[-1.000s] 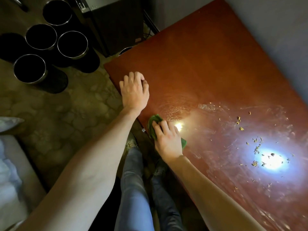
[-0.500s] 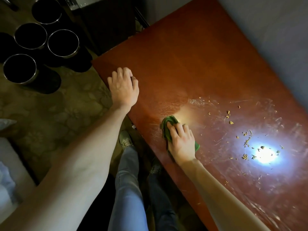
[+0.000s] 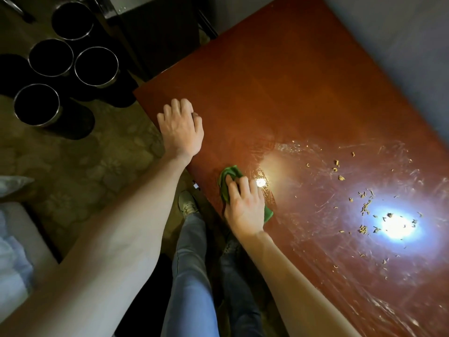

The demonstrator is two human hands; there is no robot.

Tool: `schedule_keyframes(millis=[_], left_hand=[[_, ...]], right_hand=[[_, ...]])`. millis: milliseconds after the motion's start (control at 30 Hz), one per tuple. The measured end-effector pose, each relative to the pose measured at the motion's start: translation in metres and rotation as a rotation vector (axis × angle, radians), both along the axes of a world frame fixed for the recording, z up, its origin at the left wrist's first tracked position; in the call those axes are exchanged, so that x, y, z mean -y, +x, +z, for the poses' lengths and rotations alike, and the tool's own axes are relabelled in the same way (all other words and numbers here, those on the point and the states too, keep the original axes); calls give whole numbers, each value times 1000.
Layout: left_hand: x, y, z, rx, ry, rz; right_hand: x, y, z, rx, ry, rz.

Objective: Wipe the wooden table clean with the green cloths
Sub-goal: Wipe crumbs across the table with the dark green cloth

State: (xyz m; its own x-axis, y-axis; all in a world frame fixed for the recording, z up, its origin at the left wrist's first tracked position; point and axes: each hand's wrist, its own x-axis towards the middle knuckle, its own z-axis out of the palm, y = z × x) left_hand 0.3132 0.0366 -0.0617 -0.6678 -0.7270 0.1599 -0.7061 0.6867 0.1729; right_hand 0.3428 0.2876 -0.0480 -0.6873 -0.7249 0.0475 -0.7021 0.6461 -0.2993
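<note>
The reddish wooden table [image 3: 303, 88] fills the right of the head view. My right hand [image 3: 244, 205] presses a green cloth [image 3: 229, 175] flat on the table near its front edge; most of the cloth is hidden under the palm. My left hand [image 3: 181, 128] lies flat on the table's near-left edge, fingers together, holding nothing. Small tan crumbs [image 3: 364, 207] are scattered to the right around a bright light reflection. Streaky wipe marks cover the right half of the tabletop.
Several round black bins [image 3: 96, 66] with metal rims stand on the patterned floor at the upper left. A dark cabinet [image 3: 155, 27] sits behind the table's far-left corner. A grey wall [image 3: 401, 45] runs along the table's far side. My legs are below the table edge.
My right hand with the cloth slid right and away from the edge, then came back left toward the front edge. The left hand stayed planted on the table's edge.
</note>
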Motion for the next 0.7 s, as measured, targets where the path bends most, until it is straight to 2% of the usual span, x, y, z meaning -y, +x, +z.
schedule_keyframes(millis=[100, 233, 333, 500, 600, 700], left_hand=[[1, -1, 0, 3, -7, -8], [2, -2, 0, 5, -1, -12], [0, -1, 2, 1, 12, -14], [-1, 0, 5, 29, 22, -11], [-2, -2, 6, 46, 26, -18], [0, -2, 2, 41, 11, -22]], right_hand=[[27, -30, -1, -51, -13, 70], [58, -47, 5, 6, -25, -69], [37, -20, 6, 45, -31, -103], [-17, 11, 2, 45, -15, -24], [6, -22, 1, -14, -7, 38], [40, -80, 4, -38, 16, -39]])
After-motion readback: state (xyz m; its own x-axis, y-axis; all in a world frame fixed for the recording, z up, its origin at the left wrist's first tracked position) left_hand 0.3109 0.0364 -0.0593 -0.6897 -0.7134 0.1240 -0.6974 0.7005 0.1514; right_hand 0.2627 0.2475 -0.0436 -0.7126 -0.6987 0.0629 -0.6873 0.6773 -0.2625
